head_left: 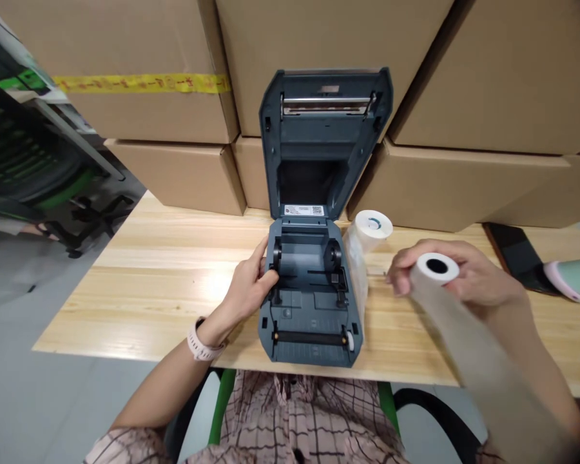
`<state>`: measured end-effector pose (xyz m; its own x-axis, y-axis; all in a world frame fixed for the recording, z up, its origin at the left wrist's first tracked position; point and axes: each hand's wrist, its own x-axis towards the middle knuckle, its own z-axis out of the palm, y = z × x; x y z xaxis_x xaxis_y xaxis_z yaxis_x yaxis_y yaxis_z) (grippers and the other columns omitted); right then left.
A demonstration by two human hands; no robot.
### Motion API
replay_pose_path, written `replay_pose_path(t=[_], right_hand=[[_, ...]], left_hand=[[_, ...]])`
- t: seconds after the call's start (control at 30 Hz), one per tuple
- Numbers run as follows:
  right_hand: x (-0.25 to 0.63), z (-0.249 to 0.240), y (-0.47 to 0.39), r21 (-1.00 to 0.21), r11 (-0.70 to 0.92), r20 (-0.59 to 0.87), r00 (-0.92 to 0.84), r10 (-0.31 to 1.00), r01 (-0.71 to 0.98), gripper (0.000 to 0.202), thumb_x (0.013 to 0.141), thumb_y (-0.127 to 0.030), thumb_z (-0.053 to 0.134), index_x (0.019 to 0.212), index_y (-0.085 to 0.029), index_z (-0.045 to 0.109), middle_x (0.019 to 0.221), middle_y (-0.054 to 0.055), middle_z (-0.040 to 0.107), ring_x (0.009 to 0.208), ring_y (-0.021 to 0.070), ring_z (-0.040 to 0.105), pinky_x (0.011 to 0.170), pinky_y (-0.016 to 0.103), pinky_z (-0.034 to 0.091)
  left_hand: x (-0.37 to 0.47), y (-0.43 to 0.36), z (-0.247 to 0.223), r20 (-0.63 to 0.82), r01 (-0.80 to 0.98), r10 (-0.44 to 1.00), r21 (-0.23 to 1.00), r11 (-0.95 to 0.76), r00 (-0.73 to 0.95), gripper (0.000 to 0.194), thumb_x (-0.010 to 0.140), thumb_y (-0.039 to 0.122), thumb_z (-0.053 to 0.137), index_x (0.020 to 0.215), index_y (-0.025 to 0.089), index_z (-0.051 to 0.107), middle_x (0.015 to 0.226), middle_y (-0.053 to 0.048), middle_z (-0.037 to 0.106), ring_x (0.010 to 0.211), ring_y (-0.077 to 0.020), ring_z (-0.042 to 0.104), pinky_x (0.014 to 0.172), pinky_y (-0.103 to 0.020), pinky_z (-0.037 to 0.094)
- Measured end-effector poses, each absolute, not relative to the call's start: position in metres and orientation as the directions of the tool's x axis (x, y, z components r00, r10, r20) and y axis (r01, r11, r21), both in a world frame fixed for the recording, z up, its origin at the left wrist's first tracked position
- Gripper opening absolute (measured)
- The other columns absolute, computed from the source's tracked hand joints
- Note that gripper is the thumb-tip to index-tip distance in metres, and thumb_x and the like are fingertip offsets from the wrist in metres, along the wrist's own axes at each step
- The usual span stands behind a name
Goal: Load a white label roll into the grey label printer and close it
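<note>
A dark grey label printer (314, 316) stands on the wooden table with its lid (325, 138) raised, its inner bay exposed and no roll between the holders. My left hand (249, 283) grips the printer's left side wall, thumb over the rim. To the right, my right hand (464, 270) is closed around a small white paper roll (437, 267) with a dark core. A long loose strip (483, 361) trails from that roll down toward the lower right, blurred. Another white roll (374, 225) stands on the table behind the printer's right side, next to clear plastic wrap (357, 264).
Stacked cardboard boxes (483, 187) line the back of the table (140, 283). At the right lie a dark phone (517, 251) and a green and pink cup (573, 277). An office chair (33, 154) stands at the left beyond the table edge.
</note>
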<state>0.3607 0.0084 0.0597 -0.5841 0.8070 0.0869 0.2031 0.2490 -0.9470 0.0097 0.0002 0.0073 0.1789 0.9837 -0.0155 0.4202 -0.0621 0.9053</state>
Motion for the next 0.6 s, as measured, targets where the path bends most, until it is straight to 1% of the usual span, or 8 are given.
replay_pose_path(t=[0.03,0.07,0.13,0.2,0.27,0.4,0.5,0.6], right_hand=[[0.341,0.07,0.002,-0.898,0.338,0.105,-0.608,0.787,0.281,0.048,0.091,-0.068,0.063,0.125,-0.034,0.071,0.09,0.003,0.079,0.076,0.023,0.076,0.071,0.039,0.062],[0.32,0.078,-0.004,-0.81,0.412,0.096,-0.599,0.795,0.417,0.044,0.095,-0.06,0.062,0.13,-0.033,0.069,0.102,0.005,0.08,0.083,0.0235,0.076,0.076,0.039,0.061],[0.28,0.083,-0.007,-0.588,0.562,0.169,-0.591,0.789,0.582,0.041,0.102,-0.05,0.055,0.135,-0.028,0.066,0.12,0.008,0.078,0.099,0.0268,0.074,0.087,0.043,0.058],[0.249,0.076,-0.003,-0.409,0.64,0.191,-0.624,0.757,0.65,0.04,0.105,-0.043,0.05,0.137,-0.023,0.063,0.127,0.01,0.075,0.108,0.03,0.071,0.095,0.048,0.053],[0.232,0.063,0.006,-0.316,0.683,0.147,-0.677,0.721,0.658,0.039,0.105,-0.039,0.049,0.137,-0.02,0.062,0.123,0.012,0.076,0.106,0.0311,0.07,0.095,0.048,0.051],[0.23,0.05,0.012,-0.311,0.724,0.095,-0.738,0.668,0.616,0.044,0.105,-0.042,0.051,0.141,-0.019,0.06,0.119,0.014,0.076,0.103,0.0302,0.069,0.09,0.048,0.051],[0.24,0.051,-0.002,-0.354,0.745,0.116,-0.764,0.635,0.565,0.052,0.103,-0.051,0.055,0.147,-0.023,0.057,0.137,0.013,0.069,0.122,0.0304,0.064,0.099,0.05,0.053],[0.248,0.051,-0.029,-0.344,0.763,0.183,-0.758,0.626,0.547,0.045,0.104,-0.049,0.053,0.14,-0.023,0.064,0.149,0.01,0.063,0.136,0.0299,0.058,0.108,0.052,0.053]], left_hand=[[0.01,0.0,0.007,-0.019,0.414,0.983,0.909,-0.059,0.182,0.08,0.079,0.02,0.053,0.159,0.021,0.043,0.066,0.005,0.054,0.064,-0.0162,0.05,0.069,-0.029,0.043],[0.01,0.0,0.007,-0.023,0.409,0.983,0.911,-0.054,0.181,0.08,0.08,0.021,0.053,0.16,0.02,0.041,0.067,0.005,0.053,0.063,-0.0156,0.048,0.066,-0.028,0.041],[0.01,0.0,0.006,-0.031,0.405,0.984,0.913,-0.043,0.174,0.081,0.081,0.022,0.053,0.161,0.019,0.039,0.065,0.006,0.048,0.06,-0.0145,0.043,0.062,-0.027,0.037],[0.01,0.0,0.005,-0.033,0.398,0.985,0.917,-0.038,0.17,0.08,0.081,0.023,0.053,0.16,0.017,0.04,0.063,0.007,0.044,0.059,-0.0137,0.04,0.059,-0.025,0.033],[0.01,0.0,0.004,-0.032,0.38,0.984,0.924,-0.038,0.177,0.08,0.08,0.023,0.053,0.159,0.016,0.041,0.063,0.008,0.044,0.058,-0.0132,0.039,0.058,-0.025,0.031],[0.01,0.0,0.005,-0.037,0.342,0.979,0.939,-0.035,0.201,0.084,0.078,0.023,0.053,0.16,0.014,0.039,0.065,0.006,0.048,0.059,-0.0133,0.04,0.058,-0.025,0.031],[0.009,0.0,0.005,-0.032,0.331,0.977,0.943,-0.041,0.211,0.084,0.079,0.024,0.054,0.161,0.014,0.038,0.067,0.005,0.052,0.06,-0.0133,0.041,0.058,-0.025,0.031],[0.009,0.0,0.003,-0.022,0.328,0.976,0.943,-0.051,0.215,0.083,0.08,0.024,0.054,0.161,0.016,0.037,0.068,0.005,0.054,0.06,-0.0134,0.042,0.058,-0.025,0.032]])
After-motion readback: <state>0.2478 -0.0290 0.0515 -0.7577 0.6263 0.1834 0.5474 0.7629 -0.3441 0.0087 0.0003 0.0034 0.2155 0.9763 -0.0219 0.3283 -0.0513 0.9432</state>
